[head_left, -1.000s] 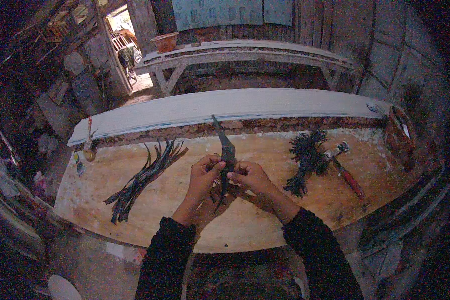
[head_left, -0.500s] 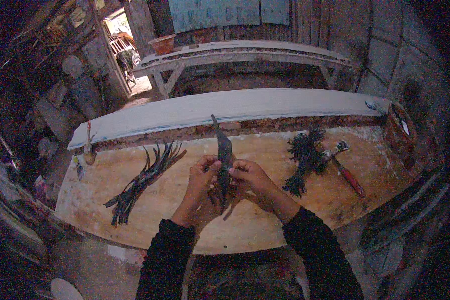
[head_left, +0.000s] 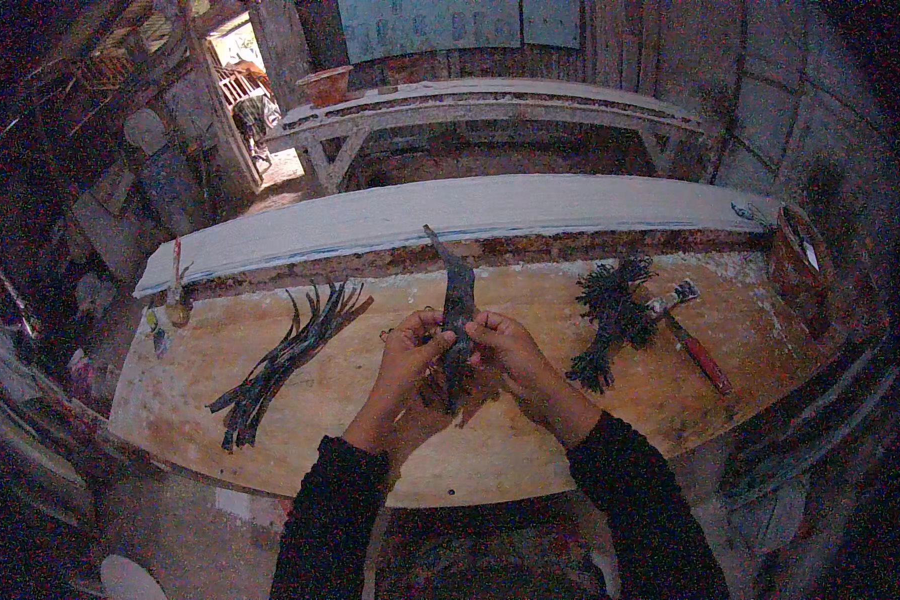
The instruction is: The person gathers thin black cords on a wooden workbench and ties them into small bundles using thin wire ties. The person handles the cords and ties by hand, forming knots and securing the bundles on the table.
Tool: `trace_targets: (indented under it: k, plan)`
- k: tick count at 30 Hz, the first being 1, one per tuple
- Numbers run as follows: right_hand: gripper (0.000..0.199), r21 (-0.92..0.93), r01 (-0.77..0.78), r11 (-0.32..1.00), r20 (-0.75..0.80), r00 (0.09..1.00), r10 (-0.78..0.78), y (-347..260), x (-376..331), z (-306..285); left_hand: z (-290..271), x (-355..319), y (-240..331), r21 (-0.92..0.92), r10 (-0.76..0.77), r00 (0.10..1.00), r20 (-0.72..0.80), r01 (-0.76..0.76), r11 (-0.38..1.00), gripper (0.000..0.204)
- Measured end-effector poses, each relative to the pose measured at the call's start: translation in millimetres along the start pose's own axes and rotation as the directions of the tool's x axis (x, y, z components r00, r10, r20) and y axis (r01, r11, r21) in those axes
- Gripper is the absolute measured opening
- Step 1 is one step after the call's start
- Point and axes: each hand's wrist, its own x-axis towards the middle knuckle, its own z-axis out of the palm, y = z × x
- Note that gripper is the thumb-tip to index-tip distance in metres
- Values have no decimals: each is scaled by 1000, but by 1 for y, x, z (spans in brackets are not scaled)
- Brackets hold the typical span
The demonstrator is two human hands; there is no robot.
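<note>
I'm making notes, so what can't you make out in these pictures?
Head view, hidden: part of the dark strip, where the left hand and right hand cover it.
Head view, blurred: separate strands in the tufted bundle, lost in grain and shadow.
Head view, cut off: the blue wall panel's top, by the upper edge; the black sleeves, by the lower edge.

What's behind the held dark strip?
Around the dark strip, the wooden board shows; around its upper tip, the white surface. Whatever lies directly behind the strip is covered.
</note>
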Motion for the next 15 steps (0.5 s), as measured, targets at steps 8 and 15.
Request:
trace_targets:
  k: [8, 15]
  plan:
    - [22, -218, -145, 965, 52, 986, 159, -29, -32, 31, -2, -2, 0, 97, 37, 999, -36, -33, 995, 21]
    - [19, -121, -125, 985, 93, 986, 136, -23, -25, 19, 7, -5, 13, 15, 102, 993, -59, -102, 995, 20]
